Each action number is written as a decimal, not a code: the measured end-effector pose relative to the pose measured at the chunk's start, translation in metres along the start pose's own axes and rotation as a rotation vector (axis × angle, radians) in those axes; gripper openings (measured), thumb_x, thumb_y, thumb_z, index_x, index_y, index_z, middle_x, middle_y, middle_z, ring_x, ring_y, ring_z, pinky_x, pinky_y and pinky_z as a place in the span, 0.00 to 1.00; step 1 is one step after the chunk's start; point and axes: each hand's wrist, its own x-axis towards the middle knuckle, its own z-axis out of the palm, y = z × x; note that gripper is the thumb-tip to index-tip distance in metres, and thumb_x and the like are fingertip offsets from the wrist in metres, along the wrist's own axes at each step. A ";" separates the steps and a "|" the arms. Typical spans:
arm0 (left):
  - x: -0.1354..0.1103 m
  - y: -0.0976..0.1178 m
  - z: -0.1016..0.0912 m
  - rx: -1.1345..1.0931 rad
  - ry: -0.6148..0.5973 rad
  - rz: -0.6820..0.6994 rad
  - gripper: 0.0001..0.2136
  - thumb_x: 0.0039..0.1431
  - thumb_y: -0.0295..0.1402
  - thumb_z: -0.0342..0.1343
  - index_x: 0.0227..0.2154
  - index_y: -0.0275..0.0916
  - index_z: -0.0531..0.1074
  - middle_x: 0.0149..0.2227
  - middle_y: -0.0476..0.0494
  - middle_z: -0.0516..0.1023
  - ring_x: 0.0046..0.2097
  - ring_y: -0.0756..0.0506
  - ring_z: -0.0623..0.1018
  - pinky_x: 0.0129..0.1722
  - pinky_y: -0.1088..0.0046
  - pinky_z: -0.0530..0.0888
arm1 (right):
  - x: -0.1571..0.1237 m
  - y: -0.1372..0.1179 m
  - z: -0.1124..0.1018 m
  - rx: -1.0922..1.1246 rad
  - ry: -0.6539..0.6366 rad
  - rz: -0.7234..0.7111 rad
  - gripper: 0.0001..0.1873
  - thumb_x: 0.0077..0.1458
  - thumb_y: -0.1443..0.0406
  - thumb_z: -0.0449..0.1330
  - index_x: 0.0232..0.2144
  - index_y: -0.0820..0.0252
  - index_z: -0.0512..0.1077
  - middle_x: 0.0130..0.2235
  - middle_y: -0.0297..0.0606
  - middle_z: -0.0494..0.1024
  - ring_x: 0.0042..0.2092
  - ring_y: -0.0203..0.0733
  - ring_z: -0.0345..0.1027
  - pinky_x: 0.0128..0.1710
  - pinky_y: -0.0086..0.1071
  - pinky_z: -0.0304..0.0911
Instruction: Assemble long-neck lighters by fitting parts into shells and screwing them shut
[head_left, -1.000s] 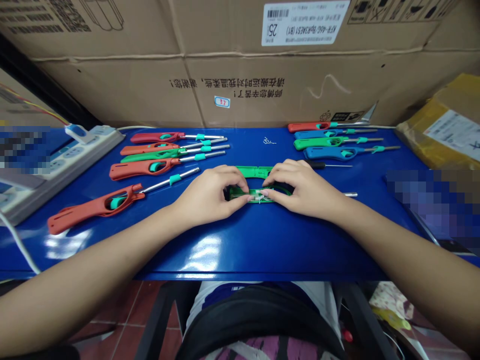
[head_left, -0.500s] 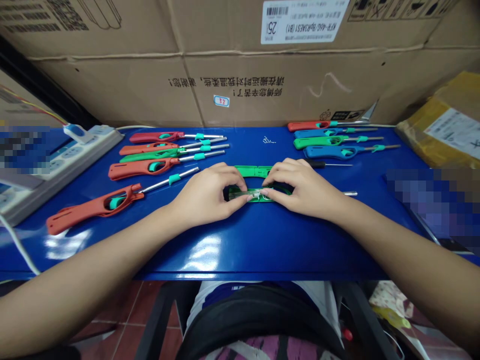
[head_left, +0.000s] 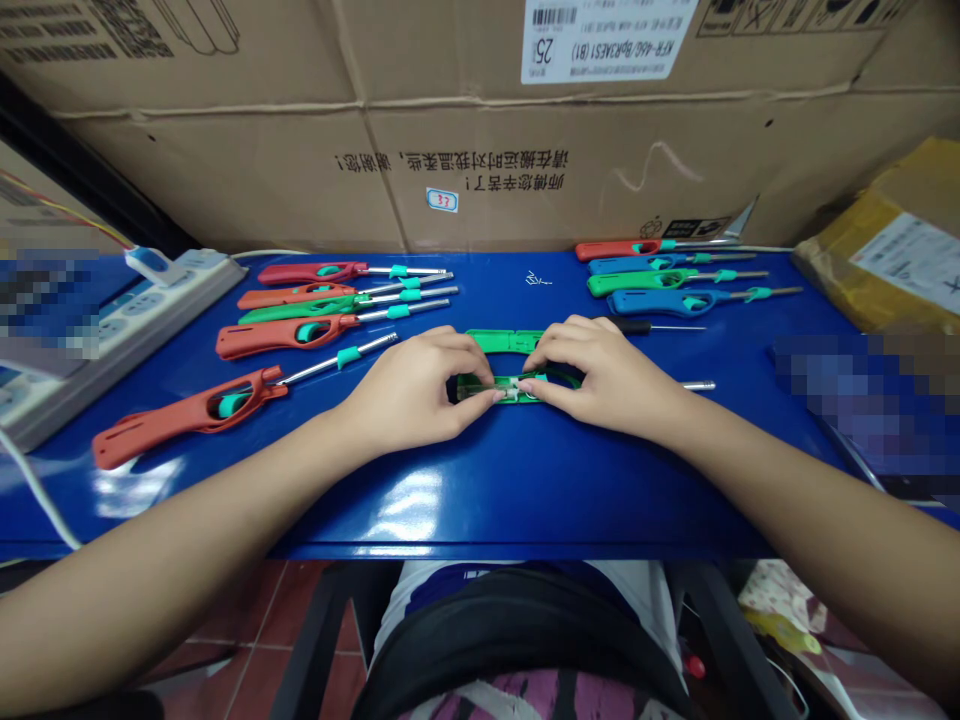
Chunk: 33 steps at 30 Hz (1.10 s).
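Note:
An opened green gas lighter [head_left: 517,396] lies on the blue table between my hands, its inner parts showing. My left hand [head_left: 420,385] pinches its left end with thumb and fingers. Closed around its middle, my right hand [head_left: 596,370] presses the thumb near the small white part and thin wire inside. The lighter's metal tip [head_left: 701,385] sticks out to the right, beyond the right hand. Just behind lies a separate green shell half [head_left: 499,342], partly covered by the right fingers. A screwdriver [head_left: 637,327] with a black handle rests behind my right hand.
Several long-necked lighters [head_left: 289,335] lie at the left, and several more [head_left: 660,284] at the back right. A white power strip [head_left: 150,305] runs along the left edge. A large cardboard box [head_left: 285,180] stands behind; a taped yellow package [head_left: 862,240] sits at right.
My right thumb has shifted slightly left over the lighter's inner parts. The left hand and the other lighters stay where they were.

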 end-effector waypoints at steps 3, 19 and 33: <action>0.000 -0.002 0.002 -0.006 0.012 0.015 0.07 0.63 0.37 0.61 0.36 0.39 0.81 0.40 0.43 0.83 0.44 0.41 0.80 0.45 0.63 0.76 | 0.000 0.000 0.000 0.017 0.009 0.021 0.08 0.62 0.58 0.66 0.36 0.55 0.78 0.41 0.38 0.82 0.46 0.48 0.72 0.48 0.41 0.54; 0.002 -0.006 0.014 -0.253 0.104 -0.079 0.06 0.58 0.36 0.68 0.34 0.40 0.82 0.39 0.44 0.82 0.42 0.44 0.80 0.47 0.64 0.74 | -0.003 0.000 -0.012 0.015 -0.105 -0.095 0.11 0.60 0.58 0.65 0.44 0.55 0.80 0.46 0.41 0.82 0.48 0.50 0.72 0.51 0.44 0.54; 0.004 -0.006 0.020 -0.376 0.107 -0.138 0.05 0.55 0.36 0.69 0.31 0.40 0.82 0.37 0.45 0.83 0.41 0.44 0.81 0.48 0.62 0.75 | -0.003 0.006 -0.012 0.025 -0.128 -0.131 0.13 0.63 0.58 0.63 0.46 0.56 0.80 0.48 0.45 0.81 0.49 0.51 0.71 0.51 0.44 0.56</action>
